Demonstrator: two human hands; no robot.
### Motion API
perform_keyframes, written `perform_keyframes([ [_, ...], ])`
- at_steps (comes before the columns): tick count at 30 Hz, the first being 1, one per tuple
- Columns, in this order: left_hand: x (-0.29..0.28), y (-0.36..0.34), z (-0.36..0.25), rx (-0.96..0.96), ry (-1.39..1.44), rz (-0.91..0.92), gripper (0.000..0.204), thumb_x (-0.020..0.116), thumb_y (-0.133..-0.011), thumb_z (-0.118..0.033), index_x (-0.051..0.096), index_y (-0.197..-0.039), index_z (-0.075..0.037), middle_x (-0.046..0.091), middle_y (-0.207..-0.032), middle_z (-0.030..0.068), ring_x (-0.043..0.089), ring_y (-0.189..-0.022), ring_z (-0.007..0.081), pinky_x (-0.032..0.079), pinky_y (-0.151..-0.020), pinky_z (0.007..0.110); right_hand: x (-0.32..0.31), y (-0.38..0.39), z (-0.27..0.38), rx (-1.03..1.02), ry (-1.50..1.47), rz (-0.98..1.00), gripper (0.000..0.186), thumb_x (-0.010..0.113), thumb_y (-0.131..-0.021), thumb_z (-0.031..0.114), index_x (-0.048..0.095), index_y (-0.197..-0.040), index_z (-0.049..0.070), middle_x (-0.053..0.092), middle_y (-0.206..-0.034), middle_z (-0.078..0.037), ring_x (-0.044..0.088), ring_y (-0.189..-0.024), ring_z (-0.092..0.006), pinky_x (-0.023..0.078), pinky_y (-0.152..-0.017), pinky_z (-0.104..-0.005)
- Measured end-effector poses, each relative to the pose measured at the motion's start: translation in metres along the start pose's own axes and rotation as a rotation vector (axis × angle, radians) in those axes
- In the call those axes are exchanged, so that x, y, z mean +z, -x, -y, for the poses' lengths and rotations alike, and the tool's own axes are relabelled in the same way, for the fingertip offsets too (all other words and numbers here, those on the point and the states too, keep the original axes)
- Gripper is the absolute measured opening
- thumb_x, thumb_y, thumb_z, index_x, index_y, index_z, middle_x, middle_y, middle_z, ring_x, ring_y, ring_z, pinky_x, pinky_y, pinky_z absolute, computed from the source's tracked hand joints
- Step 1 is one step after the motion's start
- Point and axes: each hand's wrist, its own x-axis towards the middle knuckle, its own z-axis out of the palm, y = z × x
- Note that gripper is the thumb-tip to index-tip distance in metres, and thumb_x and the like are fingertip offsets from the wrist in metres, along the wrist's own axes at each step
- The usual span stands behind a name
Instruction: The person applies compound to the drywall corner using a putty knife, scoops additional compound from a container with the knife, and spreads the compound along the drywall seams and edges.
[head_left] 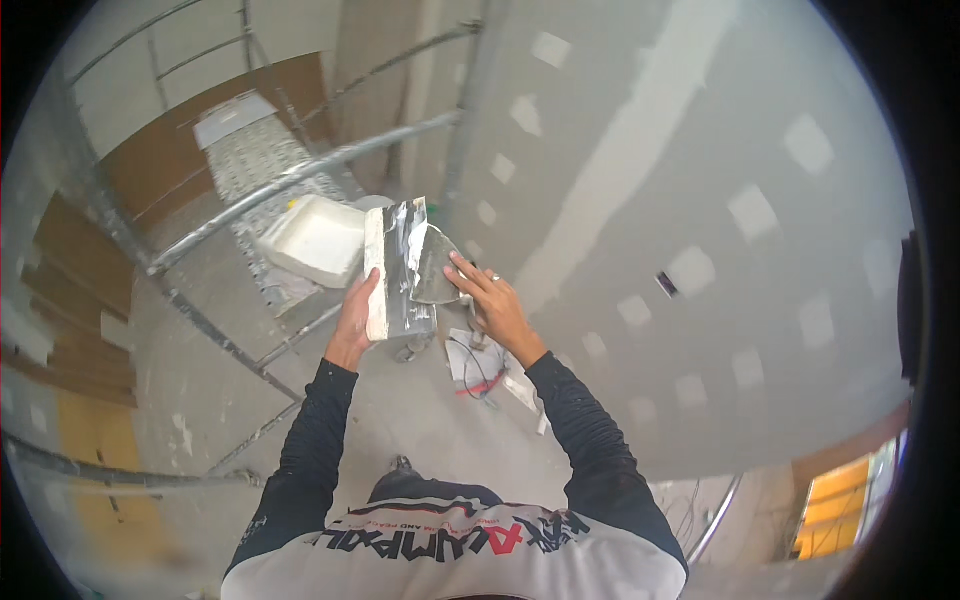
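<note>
My left hand (353, 318) is closed on the pale, compound-crusted edge of a wide taping knife (402, 312), whose dark metal blade carries streaks of white joint compound (416, 236). In my right hand (503, 318) is a smaller putty knife (436, 272). Its grey blade overlaps the right side of the wide blade, and my fingertips lie along it; the handle is mostly hidden by the hand. Just left of both tools, a white tub (318, 240) of pale compound rests on the scaffold platform.
Metal scaffold rails (300, 178) cross at the left, beside a spattered platform (250, 160). A grey drywall surface (640, 230) with white filled patches spans the right. Below my hands lie a bag and cable (476, 365) on the floor. Wooden boards (75, 300) stand far left.
</note>
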Motion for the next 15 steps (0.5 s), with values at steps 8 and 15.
perform_keyframes([
  [8, 0.154, 0.047, 0.145, -0.184, -0.026, 0.26, 0.044, 0.051, -0.108, -0.03, 0.05, -0.14, 0.0, 0.067, -0.122, 0.0112, 0.07, -0.101, 0.0185, 0.059, -0.089, 0.034, -0.133, 0.23, -0.026, 0.568, -0.077, -0.248, 0.068, 0.061, -0.082, -0.009, 0.054, -0.146, 0.012, 0.055, -0.15, -0.006, 0.066, -0.099, -0.0242, 0.055, -0.081, -0.0354],
  [15, 0.277, 0.1, 0.291, -0.482, -0.014, 0.445, 0.041, 0.056, -0.106, -0.033, 0.057, -0.133, -0.002, 0.07, -0.114, 0.0093, 0.071, -0.098, 0.0185, 0.059, -0.087, 0.035, -0.281, 0.363, 0.054, 0.891, -1.466, -0.964, 0.044, 0.059, -0.097, -0.001, 0.042, -0.137, 0.006, 0.059, -0.101, -0.007, 0.055, -0.079, -0.0141, 0.047, -0.066, -0.0299],
])
